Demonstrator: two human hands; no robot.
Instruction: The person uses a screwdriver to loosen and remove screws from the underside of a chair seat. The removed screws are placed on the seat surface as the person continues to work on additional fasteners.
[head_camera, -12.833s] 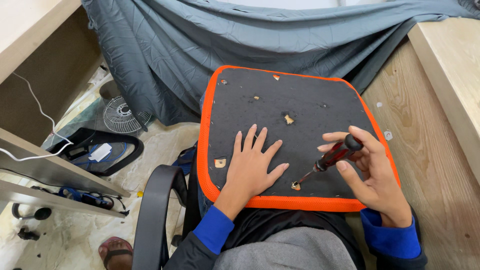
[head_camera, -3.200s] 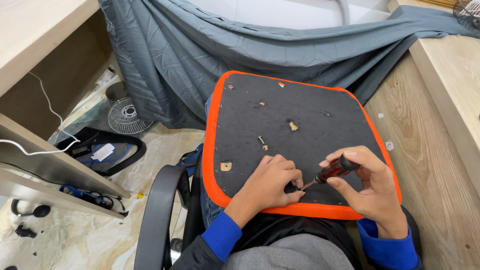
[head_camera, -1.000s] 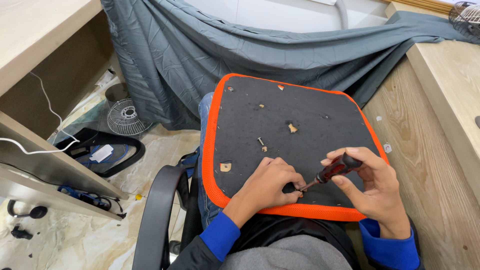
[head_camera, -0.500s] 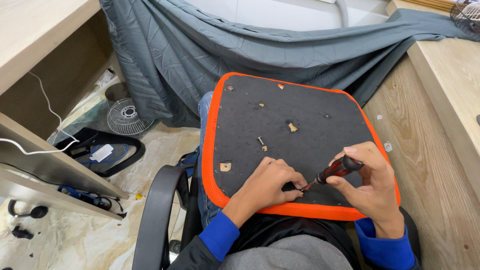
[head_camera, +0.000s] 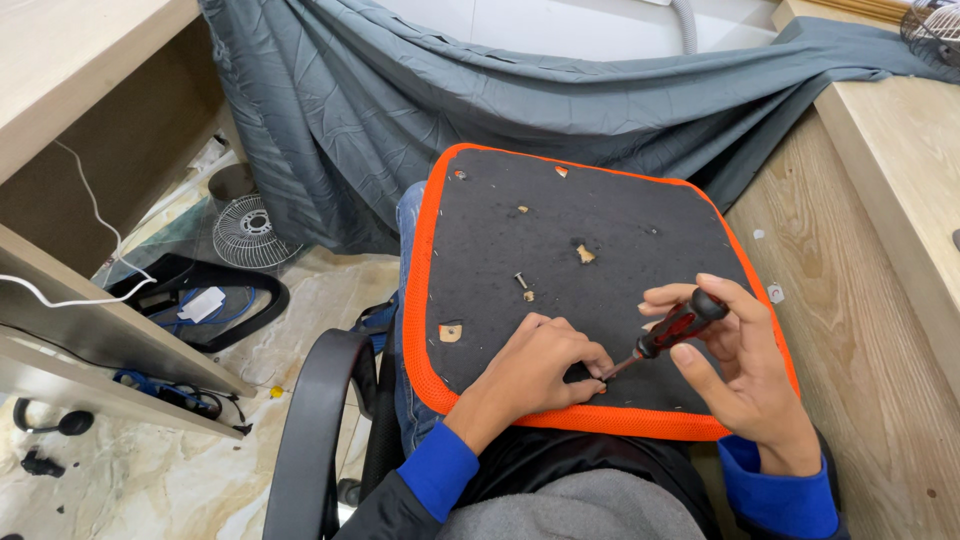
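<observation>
An upturned seat cushion (head_camera: 500, 235) with a black underside and an orange mesh rim lies across my lap. My right hand (head_camera: 745, 375) grips a screwdriver with a red and black handle (head_camera: 672, 330), its tip angled down to a spot near the cushion's front edge. My left hand (head_camera: 540, 365) rests curled on the black fabric, with its fingers pinched right at the screwdriver's tip. What sits under those fingers is hidden. A loose screw (head_camera: 521, 281) lies on the fabric above my left hand, among several torn holes showing pale wood (head_camera: 585, 254).
A grey cloth (head_camera: 450, 110) drapes behind the cushion. A wooden bench (head_camera: 870, 300) runs along the right, a wooden desk (head_camera: 70, 90) on the left. A black chair armrest (head_camera: 310, 430) curves below left. A small fan grille (head_camera: 250, 230) and cables lie on the marble floor.
My left hand went from lying flat to curled at the screwdriver's tip. Over the last second both hands have stayed at the same spot with only slight shifts.
</observation>
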